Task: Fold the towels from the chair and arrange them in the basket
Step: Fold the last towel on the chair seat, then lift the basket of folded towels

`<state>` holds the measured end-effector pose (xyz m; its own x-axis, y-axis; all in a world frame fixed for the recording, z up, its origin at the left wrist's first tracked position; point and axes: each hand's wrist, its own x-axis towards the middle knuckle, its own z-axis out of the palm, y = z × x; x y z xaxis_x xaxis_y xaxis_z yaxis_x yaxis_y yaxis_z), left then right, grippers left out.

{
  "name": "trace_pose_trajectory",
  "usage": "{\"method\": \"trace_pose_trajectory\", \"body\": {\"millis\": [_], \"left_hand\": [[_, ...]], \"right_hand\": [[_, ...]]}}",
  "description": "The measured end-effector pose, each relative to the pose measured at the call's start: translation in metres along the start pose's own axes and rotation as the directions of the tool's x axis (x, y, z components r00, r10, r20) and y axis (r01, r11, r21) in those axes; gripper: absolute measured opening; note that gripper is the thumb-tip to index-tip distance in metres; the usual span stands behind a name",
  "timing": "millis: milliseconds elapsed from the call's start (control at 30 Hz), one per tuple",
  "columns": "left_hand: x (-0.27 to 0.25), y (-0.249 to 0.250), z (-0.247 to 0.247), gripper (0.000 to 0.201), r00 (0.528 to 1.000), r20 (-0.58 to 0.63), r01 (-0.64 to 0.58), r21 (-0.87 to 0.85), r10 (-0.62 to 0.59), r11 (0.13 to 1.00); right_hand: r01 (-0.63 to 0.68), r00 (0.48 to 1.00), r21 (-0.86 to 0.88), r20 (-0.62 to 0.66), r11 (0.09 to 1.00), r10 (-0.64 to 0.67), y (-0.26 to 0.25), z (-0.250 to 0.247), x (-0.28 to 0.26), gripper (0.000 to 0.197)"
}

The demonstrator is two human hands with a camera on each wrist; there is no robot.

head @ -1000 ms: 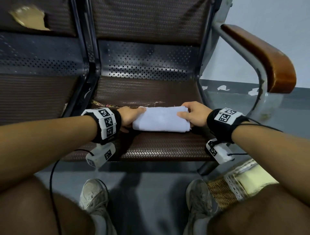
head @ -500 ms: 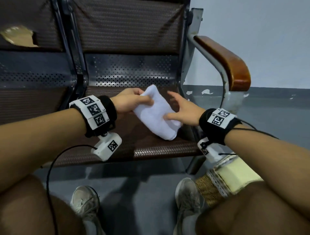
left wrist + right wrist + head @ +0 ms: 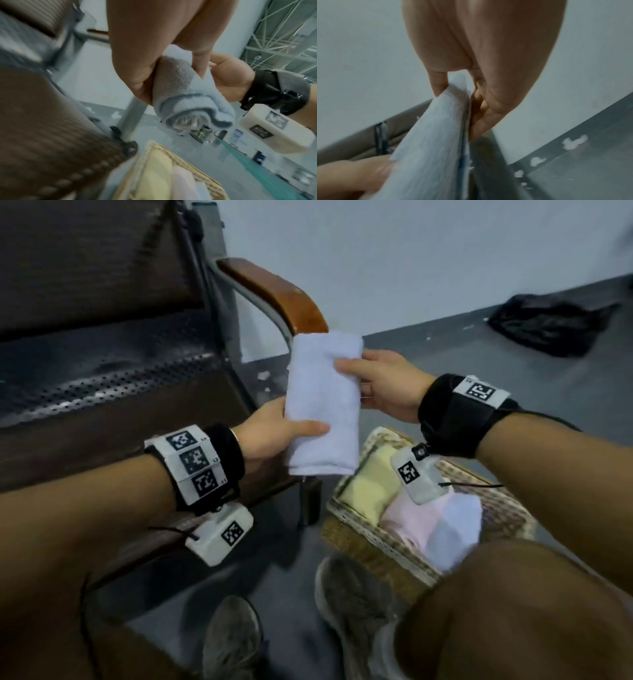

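So I've got the folded pale-blue terry towel (image 3: 323,405) held upright in the air above the woven wicker basket (image 3: 363,537), beside the brown chair (image 3: 102,412). My left hand (image 3: 274,433) grips its lower edge and my right hand (image 3: 387,386) pinches the upper side.

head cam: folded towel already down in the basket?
No: the folded towel is in the air above the basket, gripped by the left hand and the right hand.

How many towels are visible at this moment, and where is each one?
4. A light blue folded towel is held by the left hand and right hand. In the basket lie a yellow towel, a pink towel and a pale blue towel. More may be hidden underneath.
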<state>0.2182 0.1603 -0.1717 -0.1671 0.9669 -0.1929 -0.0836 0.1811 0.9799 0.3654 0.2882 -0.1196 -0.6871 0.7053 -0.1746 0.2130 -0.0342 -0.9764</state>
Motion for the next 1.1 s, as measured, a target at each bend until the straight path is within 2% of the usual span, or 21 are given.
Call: {"method": "trace_pose_trajectory", "body": {"millis": [100,267,333,400,467,500,567,600,700,767,800,867,933,1000,1033,1100], "left_hand": [[0.030,-0.022,0.060,0.044,0.988,0.113,0.103,0.008,-0.103,0.995],[0.063,-0.079,0.168,0.045,0.939,0.225,0.247,0.082,-0.259,0.966],[0.073,-0.106,0.202,0.048,0.918,0.233,0.279,0.199,-0.322,0.939],[0.082,-0.135,0.230,0.044,0.895,0.261,0.256,0.361,-0.360,0.897],[0.088,-0.161,0.250,0.045,0.887,0.244,0.212,0.540,-0.392,0.815],[0.091,-0.170,0.257,0.047,0.895,0.208,0.192,0.620,-0.395,0.761],[0.096,-0.184,0.265,0.051,0.914,0.141,0.170,0.718,-0.380,0.675],[0.099,-0.188,0.268,0.052,0.912,0.132,0.162,0.754,-0.388,0.637],[0.112,-0.181,0.269,0.050,0.866,0.173,0.146,0.810,-0.469,0.568],[0.129,-0.162,0.261,0.042,0.846,0.156,0.246,0.735,-0.510,0.632],[0.140,-0.149,0.254,0.034,0.859,0.148,0.268,0.685,-0.490,0.677],[0.168,-0.124,0.239,0.021,0.929,0.092,0.238,0.594,-0.359,0.768],[0.199,-0.102,0.220,0.020,0.985,-0.052,0.165,0.593,-0.168,0.788],[0.230,-0.091,0.199,0.022,0.981,-0.188,0.153,0.654,-0.037,0.741],[0.246,-0.091,0.189,0.022,0.974,-0.221,0.190,0.693,-0.047,0.696],[0.272,-0.098,0.174,0.021,0.966,-0.181,0.250,0.829,-0.183,0.501]], "right_hand": [[-0.099,0.975,0.013,-0.199,0.995,0.100,0.032,-0.066,-0.029,0.015],[-0.318,0.855,0.025,-0.424,0.948,0.298,0.125,-0.158,-0.083,0.013],[-0.400,0.807,0.016,-0.467,0.916,0.361,0.165,-0.180,-0.102,0.014],[-0.459,0.767,0.028,-0.492,0.888,0.412,0.200,-0.197,-0.116,0.012],[-0.509,0.744,0.027,-0.489,0.860,0.455,0.230,-0.206,-0.124,0.006],[-0.528,0.737,0.006,-0.492,0.849,0.463,0.244,-0.208,-0.125,0.009],[-0.557,0.744,-0.103,-0.502,0.824,0.440,0.267,-0.207,-0.122,0.011],[-0.573,0.748,-0.184,-0.516,0.798,0.418,0.275,-0.204,-0.120,0.019],[-0.590,0.771,-0.367,-0.520,0.719,0.367,0.282,-0.205,-0.112,0.033],[-0.588,0.781,-0.408,-0.513,0.698,0.357,0.277,-0.214,-0.107,0.031],[-0.587,0.779,-0.417,-0.524,0.694,0.344,0.271,-0.221,-0.105,0.029],[-0.570,0.764,-0.389,-0.574,0.724,0.293,0.261,-0.239,-0.100,0.025],[-0.524,0.743,-0.346,-0.632,0.778,0.220,0.253,-0.260,-0.095,0.021],[-0.516,0.699,-0.321,-0.693,0.794,0.174,0.252,-0.284,-0.092,0.019],[-0.551,0.672,-0.333,-0.720,0.765,0.171,0.257,-0.296,-0.090,0.022],[-0.674,0.632,-0.351,-0.729,0.651,0.261,0.276,-0.318,-0.086,0.039]]}}
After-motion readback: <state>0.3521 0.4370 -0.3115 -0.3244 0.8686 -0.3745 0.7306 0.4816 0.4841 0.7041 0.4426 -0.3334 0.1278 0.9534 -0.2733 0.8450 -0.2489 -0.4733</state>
